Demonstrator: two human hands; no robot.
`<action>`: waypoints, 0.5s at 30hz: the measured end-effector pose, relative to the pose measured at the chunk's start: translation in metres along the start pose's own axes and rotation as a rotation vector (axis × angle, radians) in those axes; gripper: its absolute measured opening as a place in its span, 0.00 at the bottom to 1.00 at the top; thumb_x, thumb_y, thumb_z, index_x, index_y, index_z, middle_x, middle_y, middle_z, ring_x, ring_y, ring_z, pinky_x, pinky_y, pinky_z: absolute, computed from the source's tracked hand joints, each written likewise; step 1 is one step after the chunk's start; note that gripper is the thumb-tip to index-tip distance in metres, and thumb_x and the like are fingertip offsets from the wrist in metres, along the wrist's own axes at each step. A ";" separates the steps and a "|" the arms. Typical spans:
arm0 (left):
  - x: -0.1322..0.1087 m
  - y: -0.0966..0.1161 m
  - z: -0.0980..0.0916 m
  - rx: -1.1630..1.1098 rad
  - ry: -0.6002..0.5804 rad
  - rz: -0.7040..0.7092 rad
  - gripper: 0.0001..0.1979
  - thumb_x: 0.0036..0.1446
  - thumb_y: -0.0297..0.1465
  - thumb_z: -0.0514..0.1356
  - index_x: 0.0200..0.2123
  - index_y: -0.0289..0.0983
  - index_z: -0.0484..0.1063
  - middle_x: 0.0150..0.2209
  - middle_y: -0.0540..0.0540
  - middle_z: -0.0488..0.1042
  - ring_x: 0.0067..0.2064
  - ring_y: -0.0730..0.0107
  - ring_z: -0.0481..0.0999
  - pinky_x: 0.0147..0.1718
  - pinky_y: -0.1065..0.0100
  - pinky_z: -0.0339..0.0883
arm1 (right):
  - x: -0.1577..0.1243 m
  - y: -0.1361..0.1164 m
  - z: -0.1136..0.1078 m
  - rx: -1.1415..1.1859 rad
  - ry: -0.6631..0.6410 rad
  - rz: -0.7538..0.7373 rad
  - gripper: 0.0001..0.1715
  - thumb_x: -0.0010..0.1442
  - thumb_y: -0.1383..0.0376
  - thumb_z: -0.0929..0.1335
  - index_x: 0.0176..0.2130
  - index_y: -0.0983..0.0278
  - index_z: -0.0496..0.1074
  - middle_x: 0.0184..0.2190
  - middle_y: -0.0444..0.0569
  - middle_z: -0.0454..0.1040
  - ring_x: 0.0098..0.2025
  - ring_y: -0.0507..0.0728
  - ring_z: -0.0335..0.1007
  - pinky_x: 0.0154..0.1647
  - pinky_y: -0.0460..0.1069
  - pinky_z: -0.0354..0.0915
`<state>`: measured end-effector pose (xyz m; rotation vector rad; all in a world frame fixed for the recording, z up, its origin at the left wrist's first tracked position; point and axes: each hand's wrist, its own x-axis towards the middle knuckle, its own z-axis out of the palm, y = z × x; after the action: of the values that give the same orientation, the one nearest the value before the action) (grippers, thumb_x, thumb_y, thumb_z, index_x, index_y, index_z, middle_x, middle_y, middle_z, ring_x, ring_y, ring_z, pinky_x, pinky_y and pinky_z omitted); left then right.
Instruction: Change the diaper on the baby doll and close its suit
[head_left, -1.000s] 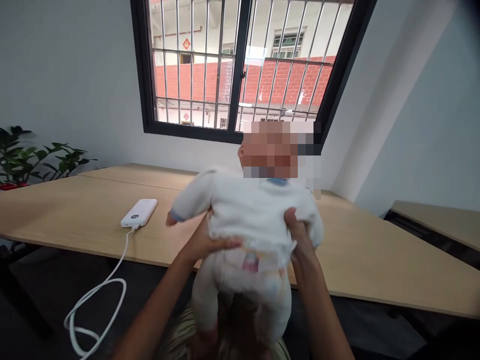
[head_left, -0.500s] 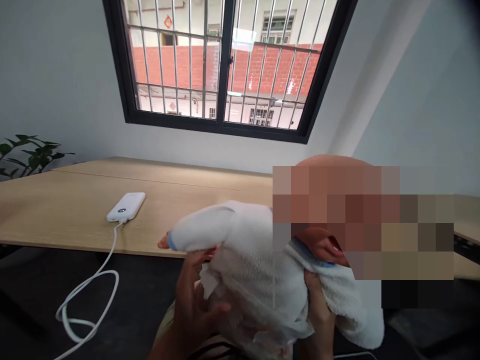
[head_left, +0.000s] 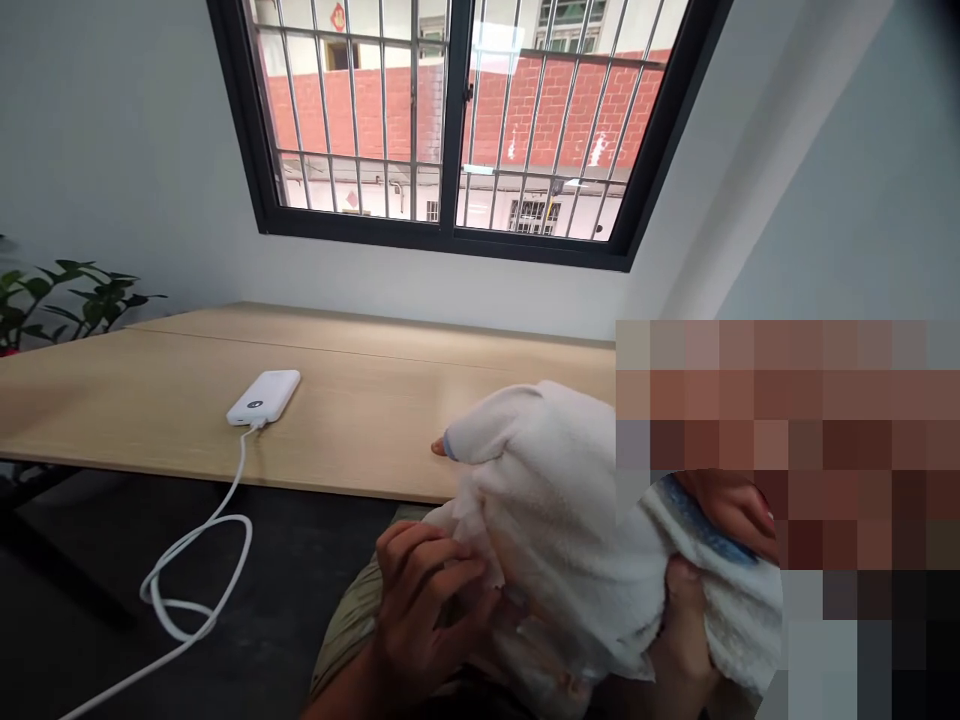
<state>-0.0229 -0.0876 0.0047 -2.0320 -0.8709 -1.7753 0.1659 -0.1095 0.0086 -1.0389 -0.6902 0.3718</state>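
A baby doll (head_left: 562, 490) in a white fleece suit with blue trim lies tilted across my lap, its head to the right and blurred out by blocks. One small doll hand (head_left: 438, 447) pokes from the blue cuff over the table's edge. My right hand (head_left: 684, 630) grips the doll's side below the collar, thumb on top and the other fingers hidden. At the doll's lower left, my left hand (head_left: 431, 590) has curled fingers and thumb closed on a thin, crumpled, whitish wrap (head_left: 487, 530). More see-through wrap hangs around the doll's lower body.
On the wooden table (head_left: 360, 430) ahead lies a white power bank (head_left: 264, 398). Its white cable (head_left: 244, 560) loops down over the front edge. A leafy plant (head_left: 82, 300) stands at the far left, and a barred window (head_left: 450, 235) is in the wall behind.
The doll has shifted right in the view, its arm drawn back over the table. My left hand has gone from spread fingers under the doll's arm to curled fingers on the wrap.
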 end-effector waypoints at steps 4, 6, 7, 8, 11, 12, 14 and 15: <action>0.001 -0.004 -0.002 -0.022 -0.023 -0.005 0.08 0.56 0.22 0.60 0.35 0.41 0.72 0.31 0.49 0.76 0.39 0.64 0.73 0.41 0.60 0.68 | -0.004 -0.025 0.025 -0.037 0.200 0.029 0.37 0.55 0.48 0.69 0.63 0.43 0.60 0.63 0.29 0.60 0.71 0.60 0.41 0.74 0.58 0.41; 0.001 -0.009 -0.003 -0.045 0.005 -0.065 0.07 0.56 0.21 0.59 0.34 0.40 0.71 0.31 0.49 0.74 0.41 0.65 0.72 0.42 0.61 0.68 | -0.005 -0.032 0.031 -0.057 0.219 0.035 0.39 0.55 0.47 0.68 0.63 0.45 0.60 0.62 0.32 0.62 0.71 0.61 0.42 0.74 0.59 0.41; 0.000 -0.013 -0.003 -0.057 0.032 -0.121 0.07 0.57 0.21 0.59 0.34 0.39 0.70 0.32 0.48 0.74 0.42 0.65 0.72 0.42 0.61 0.68 | -0.005 -0.034 0.033 -0.054 0.233 0.019 0.38 0.56 0.48 0.69 0.63 0.47 0.60 0.63 0.33 0.61 0.70 0.61 0.43 0.74 0.59 0.41; 0.000 -0.016 -0.003 -0.073 0.072 -0.192 0.06 0.57 0.21 0.58 0.34 0.39 0.69 0.33 0.48 0.73 0.42 0.65 0.72 0.42 0.62 0.68 | -0.005 -0.034 0.034 -0.042 0.251 -0.003 0.37 0.56 0.49 0.69 0.63 0.50 0.61 0.64 0.34 0.60 0.70 0.61 0.45 0.74 0.59 0.42; -0.002 -0.020 -0.004 -0.109 0.217 -0.337 0.06 0.58 0.22 0.59 0.36 0.38 0.67 0.36 0.47 0.69 0.41 0.67 0.71 0.39 0.64 0.68 | -0.005 -0.026 0.032 0.013 0.278 -0.057 0.37 0.58 0.54 0.70 0.63 0.60 0.62 0.66 0.41 0.57 0.69 0.60 0.49 0.72 0.58 0.44; -0.001 -0.018 -0.005 -0.096 0.219 -0.306 0.05 0.58 0.23 0.60 0.35 0.38 0.66 0.35 0.48 0.69 0.40 0.68 0.70 0.38 0.64 0.68 | -0.005 -0.020 0.030 0.016 0.271 -0.057 0.37 0.59 0.55 0.69 0.63 0.62 0.61 0.66 0.43 0.57 0.68 0.60 0.50 0.72 0.58 0.44; 0.000 -0.010 -0.006 -0.041 0.140 -0.140 0.03 0.59 0.28 0.60 0.33 0.39 0.68 0.31 0.49 0.70 0.38 0.67 0.70 0.39 0.63 0.66 | -0.006 -0.005 0.023 -0.010 0.229 -0.053 0.35 0.61 0.55 0.68 0.63 0.63 0.61 0.65 0.45 0.59 0.68 0.60 0.51 0.71 0.59 0.46; 0.002 -0.005 -0.006 -0.016 0.079 -0.050 0.05 0.60 0.32 0.60 0.32 0.40 0.70 0.28 0.50 0.71 0.37 0.67 0.70 0.39 0.62 0.64 | -0.006 0.004 0.019 -0.031 0.192 -0.058 0.34 0.62 0.55 0.67 0.64 0.62 0.60 0.65 0.44 0.59 0.68 0.60 0.51 0.71 0.59 0.47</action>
<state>-0.0301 -0.0869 0.0070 -1.9515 -0.8937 -1.8818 0.1485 -0.0992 0.0092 -1.0660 -0.5531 0.2086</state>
